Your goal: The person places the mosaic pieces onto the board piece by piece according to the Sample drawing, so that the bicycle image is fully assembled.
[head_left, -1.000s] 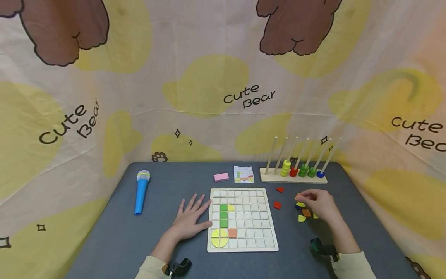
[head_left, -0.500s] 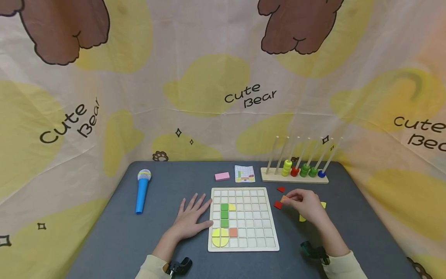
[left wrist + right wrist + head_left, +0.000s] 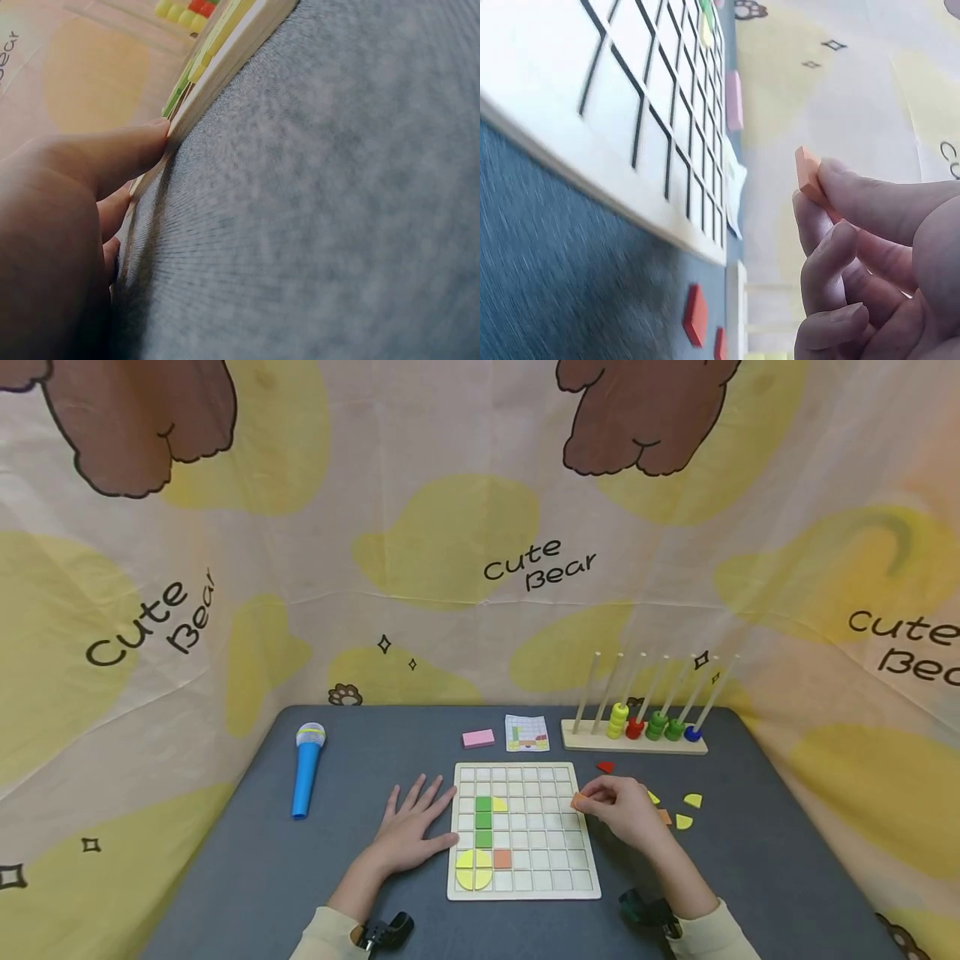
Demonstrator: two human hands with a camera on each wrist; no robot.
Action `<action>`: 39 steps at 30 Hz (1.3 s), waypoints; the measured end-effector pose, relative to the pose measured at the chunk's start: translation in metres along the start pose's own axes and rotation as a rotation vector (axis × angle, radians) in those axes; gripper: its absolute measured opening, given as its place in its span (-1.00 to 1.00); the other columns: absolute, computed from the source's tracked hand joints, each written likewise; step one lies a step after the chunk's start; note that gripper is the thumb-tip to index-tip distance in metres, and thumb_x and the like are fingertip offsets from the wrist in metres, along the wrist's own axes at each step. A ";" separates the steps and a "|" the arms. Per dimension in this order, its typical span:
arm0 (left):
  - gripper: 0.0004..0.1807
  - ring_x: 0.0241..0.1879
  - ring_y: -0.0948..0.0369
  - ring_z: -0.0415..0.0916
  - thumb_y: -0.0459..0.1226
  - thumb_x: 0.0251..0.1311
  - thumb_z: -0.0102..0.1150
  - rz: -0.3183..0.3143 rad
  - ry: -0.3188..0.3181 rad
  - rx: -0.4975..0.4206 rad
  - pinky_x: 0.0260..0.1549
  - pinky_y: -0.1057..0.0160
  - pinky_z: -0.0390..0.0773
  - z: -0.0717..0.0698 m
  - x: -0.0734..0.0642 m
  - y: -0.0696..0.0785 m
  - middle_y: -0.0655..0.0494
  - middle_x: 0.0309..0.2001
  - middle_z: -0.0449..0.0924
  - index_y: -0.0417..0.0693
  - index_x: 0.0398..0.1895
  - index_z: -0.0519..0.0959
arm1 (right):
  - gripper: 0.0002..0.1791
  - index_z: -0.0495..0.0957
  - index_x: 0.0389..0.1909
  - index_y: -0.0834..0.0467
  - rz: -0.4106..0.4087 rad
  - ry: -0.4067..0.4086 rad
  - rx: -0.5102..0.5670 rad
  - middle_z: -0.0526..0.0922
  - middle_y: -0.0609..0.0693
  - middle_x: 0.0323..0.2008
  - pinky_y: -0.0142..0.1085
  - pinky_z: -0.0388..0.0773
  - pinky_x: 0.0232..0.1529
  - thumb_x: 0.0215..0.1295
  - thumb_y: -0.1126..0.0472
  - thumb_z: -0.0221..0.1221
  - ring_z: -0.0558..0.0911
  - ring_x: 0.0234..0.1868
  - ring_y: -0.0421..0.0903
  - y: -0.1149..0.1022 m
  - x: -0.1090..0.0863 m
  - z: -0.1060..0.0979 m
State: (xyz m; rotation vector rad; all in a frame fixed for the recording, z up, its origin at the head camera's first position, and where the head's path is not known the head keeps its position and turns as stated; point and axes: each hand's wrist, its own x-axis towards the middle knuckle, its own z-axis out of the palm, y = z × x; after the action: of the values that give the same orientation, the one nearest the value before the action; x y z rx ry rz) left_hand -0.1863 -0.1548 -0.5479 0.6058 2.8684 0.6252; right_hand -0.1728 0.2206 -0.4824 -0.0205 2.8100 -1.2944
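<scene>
My right hand pinches an orange square tile between thumb and fingers, just over the right edge of a white grid board. In the right wrist view the tile sticks out past the fingertips, raised above the table. Fingers spread, my left hand lies on the table, its thumb and fingertips touching the board's left edge. The board carries a column of green tiles, a yellow piece, yellow quarter circles forming a round, and an orange tile.
Loose yellow pieces and an orange piece lie right of my right hand. A red piece lies behind it. Farther back are a pink block, pattern card and bead-peg stand. A toy microphone lies left.
My right hand has carried the orange tile leftward from the loose pieces to the board's right edge, uncovering yellow pieces behind it. The left hand stays in place.
</scene>
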 end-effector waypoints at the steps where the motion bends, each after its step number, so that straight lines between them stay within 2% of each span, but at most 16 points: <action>1: -0.10 0.64 -0.03 -0.32 0.38 0.27 -0.04 -0.001 -0.001 0.000 0.46 -0.36 -0.42 0.000 0.000 0.000 0.16 0.64 -0.06 0.33 0.61 0.08 | -0.83 0.73 -0.30 0.12 0.001 -0.004 0.007 0.69 -0.10 -0.46 -0.34 0.50 -0.45 0.19 0.12 0.44 0.55 -0.44 -0.16 -0.002 -0.001 0.003; 7: -0.10 0.64 -0.02 -0.33 0.40 0.26 -0.05 -0.001 0.003 0.006 0.46 -0.35 -0.42 0.002 0.000 -0.002 0.17 0.64 -0.07 0.35 0.61 0.08 | -0.86 0.73 -0.34 0.06 0.012 -0.058 0.024 0.66 -0.13 -0.50 -0.36 0.48 -0.48 0.15 0.11 0.47 0.54 -0.47 -0.16 -0.009 -0.002 0.021; 14: -0.10 0.64 -0.02 -0.32 0.40 0.26 -0.04 0.000 0.009 0.005 0.46 -0.35 -0.42 0.001 0.000 -0.001 0.16 0.64 -0.05 0.33 0.61 0.09 | -0.86 0.72 -0.37 0.05 -0.014 -0.108 0.055 0.66 -0.13 -0.49 -0.36 0.48 -0.48 0.14 0.12 0.47 0.53 -0.47 -0.15 -0.018 -0.004 0.034; 23: -0.10 0.64 -0.01 -0.33 0.39 0.26 -0.04 -0.003 0.005 0.010 0.46 -0.34 -0.41 0.001 0.000 -0.001 0.17 0.64 -0.06 0.34 0.61 0.08 | -0.86 0.70 -0.39 0.07 -0.108 -0.189 0.070 0.64 -0.13 -0.49 -0.39 0.49 -0.46 0.17 0.13 0.45 0.54 -0.47 -0.18 -0.024 -0.007 0.050; 33: -0.10 0.64 -0.03 -0.30 0.39 0.26 -0.02 -0.001 0.016 0.004 0.46 -0.36 -0.39 -0.001 -0.001 0.002 0.15 0.63 -0.02 0.31 0.60 0.11 | -0.88 0.70 -0.48 -0.08 -0.150 -0.242 0.001 0.62 -0.22 -0.50 -0.37 0.42 -0.46 0.18 0.10 0.45 0.49 -0.47 -0.18 -0.030 -0.011 0.061; 39: -0.10 0.63 -0.04 -0.29 0.38 0.26 -0.02 -0.002 0.016 0.005 0.46 -0.36 -0.39 -0.002 0.000 0.002 0.14 0.63 -0.02 0.31 0.60 0.11 | -0.88 0.69 -0.45 -0.03 -0.195 -0.257 -0.024 0.59 -0.22 -0.54 -0.40 0.44 -0.47 0.16 0.14 0.46 0.48 -0.50 -0.25 -0.027 -0.012 0.069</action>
State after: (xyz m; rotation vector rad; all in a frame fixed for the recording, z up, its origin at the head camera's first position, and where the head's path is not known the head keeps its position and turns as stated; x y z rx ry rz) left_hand -0.1854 -0.1536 -0.5454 0.6015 2.8859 0.6254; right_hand -0.1574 0.1513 -0.5057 -0.4393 2.6540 -1.1935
